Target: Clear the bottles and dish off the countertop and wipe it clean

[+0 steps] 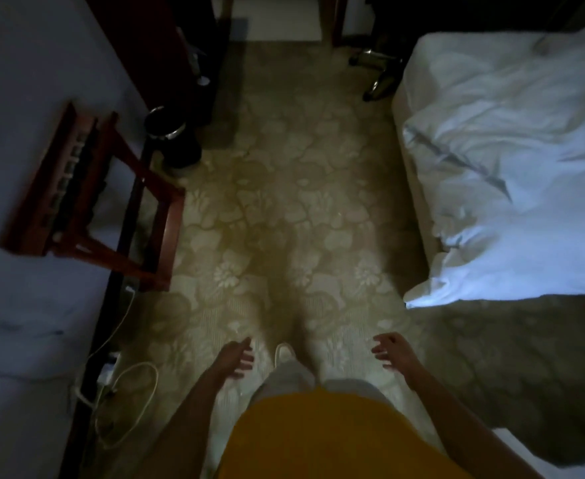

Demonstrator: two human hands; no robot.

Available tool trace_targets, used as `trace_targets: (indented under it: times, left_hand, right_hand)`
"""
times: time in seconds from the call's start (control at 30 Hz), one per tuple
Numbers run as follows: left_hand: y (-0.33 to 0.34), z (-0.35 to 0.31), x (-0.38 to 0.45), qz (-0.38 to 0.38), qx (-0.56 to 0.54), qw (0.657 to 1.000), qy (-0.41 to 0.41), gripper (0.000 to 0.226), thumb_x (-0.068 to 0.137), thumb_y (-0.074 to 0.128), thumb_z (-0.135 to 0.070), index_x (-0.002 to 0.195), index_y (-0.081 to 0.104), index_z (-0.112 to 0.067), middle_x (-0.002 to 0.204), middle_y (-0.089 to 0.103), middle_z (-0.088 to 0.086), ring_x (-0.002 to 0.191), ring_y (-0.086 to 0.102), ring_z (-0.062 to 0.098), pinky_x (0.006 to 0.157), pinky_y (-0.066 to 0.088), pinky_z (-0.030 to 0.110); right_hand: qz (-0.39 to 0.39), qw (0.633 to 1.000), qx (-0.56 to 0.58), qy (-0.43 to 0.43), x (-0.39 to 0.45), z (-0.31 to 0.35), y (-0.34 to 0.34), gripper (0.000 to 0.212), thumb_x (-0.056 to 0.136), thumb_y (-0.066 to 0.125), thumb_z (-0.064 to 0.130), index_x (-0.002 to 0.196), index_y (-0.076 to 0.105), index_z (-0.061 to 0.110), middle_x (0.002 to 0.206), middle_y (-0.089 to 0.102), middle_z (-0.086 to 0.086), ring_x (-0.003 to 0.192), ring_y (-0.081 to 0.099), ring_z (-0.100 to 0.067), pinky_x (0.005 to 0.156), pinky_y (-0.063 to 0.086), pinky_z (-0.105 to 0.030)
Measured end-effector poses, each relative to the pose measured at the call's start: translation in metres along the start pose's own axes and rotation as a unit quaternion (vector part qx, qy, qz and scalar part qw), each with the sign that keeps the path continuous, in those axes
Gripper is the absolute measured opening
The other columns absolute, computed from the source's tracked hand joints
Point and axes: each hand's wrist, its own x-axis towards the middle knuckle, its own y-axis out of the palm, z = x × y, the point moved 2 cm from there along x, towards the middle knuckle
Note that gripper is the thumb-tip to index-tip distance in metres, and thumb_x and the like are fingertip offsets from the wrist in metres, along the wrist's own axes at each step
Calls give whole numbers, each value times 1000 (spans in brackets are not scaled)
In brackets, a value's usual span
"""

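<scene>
**Head view: dim bedroom, both hands empty**

Patterned carpet (pixel 284 202) filled the middle, a white bed (pixel 508 150) at right, a folded wooden rack (pixel 87 188) against the left wall. Left hand (pixel 237 356) and right hand (pixel 393 350) hung loose-fingered, grasping nothing. No countertop, bottles or dish showed.

No legible text anywhere.

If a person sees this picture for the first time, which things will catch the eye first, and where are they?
The brightest thing is the rumpled white bedding on the right, above a floral carpet that fills the middle. At the bottom, the left hand and the right hand hang open and hold nothing, over a yellow shirt. A reddish wooden folding rack leans against the wall on the left.
</scene>
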Motion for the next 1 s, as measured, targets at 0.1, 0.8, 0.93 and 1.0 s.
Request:
trace_targets:
  times: [0.1,0.8,0.93,1.0]
  left_hand:
    - [-25,-142,10,-14,39,994,99,39,106,50,-48,113,68,-14,108,75,10,95,72,27,75,56,34]
    - [-195,-430,206,-62,-103,987,-105,45,106,55,-36,124,66,4,115,72,22,91,68,32,80,50,38]
    - [-232,-517,267,-49,-94,989,-99,47,106,53,-39,125,66,2,120,71,22,93,68,31,76,50,36]
    - [-254,-575,307,-39,-74,993,-86,47,107,52,-41,124,66,0,119,72,20,97,68,31,81,52,39]
  right_hand:
    - [-13,999,5,48,12,34,-10,24,106,51,21,119,62,5,102,71,-15,86,67,-27,71,51,-34]
    - [30,991,-80,-98,365,622,-13,24,102,51,31,111,66,14,98,75,-9,78,67,-19,66,49,-30]
    - [31,992,-86,-87,416,691,-10,21,105,49,30,109,65,15,96,75,-8,79,67,-20,67,48,-30]
    - [28,995,-92,-41,434,704,-14,19,105,50,27,107,65,15,96,73,-10,78,65,-20,64,48,-29]
